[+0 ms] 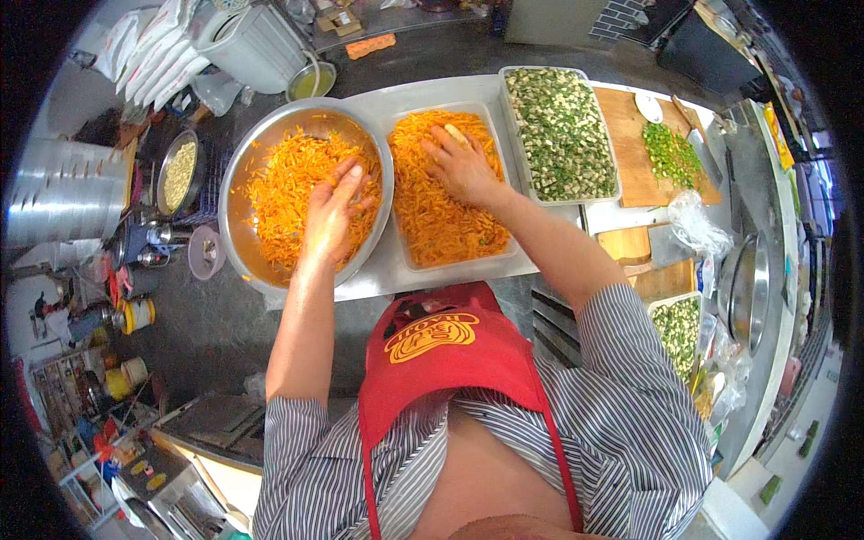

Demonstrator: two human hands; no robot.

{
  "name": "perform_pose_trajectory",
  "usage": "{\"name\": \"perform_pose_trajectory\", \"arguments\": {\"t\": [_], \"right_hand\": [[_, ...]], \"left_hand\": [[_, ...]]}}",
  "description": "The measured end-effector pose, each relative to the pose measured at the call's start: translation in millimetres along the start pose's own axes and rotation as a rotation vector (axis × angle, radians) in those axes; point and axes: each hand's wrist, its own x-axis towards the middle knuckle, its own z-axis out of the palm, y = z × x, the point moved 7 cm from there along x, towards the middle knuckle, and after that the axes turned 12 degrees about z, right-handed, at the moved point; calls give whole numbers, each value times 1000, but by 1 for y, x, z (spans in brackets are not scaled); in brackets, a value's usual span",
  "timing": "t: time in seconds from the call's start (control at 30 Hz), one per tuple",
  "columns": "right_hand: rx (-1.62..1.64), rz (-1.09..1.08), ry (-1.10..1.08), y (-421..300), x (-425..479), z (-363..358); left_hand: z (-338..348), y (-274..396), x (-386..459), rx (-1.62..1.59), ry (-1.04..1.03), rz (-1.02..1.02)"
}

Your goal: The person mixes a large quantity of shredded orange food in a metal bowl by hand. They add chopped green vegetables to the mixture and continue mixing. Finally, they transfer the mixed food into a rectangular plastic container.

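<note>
My left hand [335, 206] is over the right part of a wide stainless steel bowl [233, 145] of shredded orange vegetable [277, 196], thumb uppermost and fingers partly spread; whether it grips any shreds is hidden. Palm down, my right hand [462, 165] rests on more orange shreds [449, 233] that fill a clear rectangular plastic tub [459, 265]. Something pale yellow lies at one of its fingers. Bowl and tub stand side by side on a metal table [368, 283]. Right of them is a second tub [619, 185], full of chopped greens and pale cubes [560, 135].
A wooden cutting board [621, 135] at the right bears chopped green onion [671, 155], a knife [705, 155] and a small white dish [649, 108]. Past the big bowl, at the left, are a pan of pale pieces [179, 177] and a lilac bowl [206, 252].
</note>
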Motion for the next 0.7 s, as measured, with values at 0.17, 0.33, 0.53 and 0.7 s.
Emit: {"name": "perform_pose_trajectory", "arguments": {"t": [0.17, 0.33, 0.53, 0.7], "right_hand": [[31, 21, -166, 13, 41, 25], [113, -275, -377, -29, 15, 6], [86, -549, -240, -48, -62, 12], [-7, -644, -274, -58, -93, 6]], "left_hand": [[-35, -7, -21, -74, 162, 6], [-69, -18, -39, -103, 294, 20], [-84, -27, -43, -99, 358, 12], [-84, -26, -37, -85, 366, 14]]}}
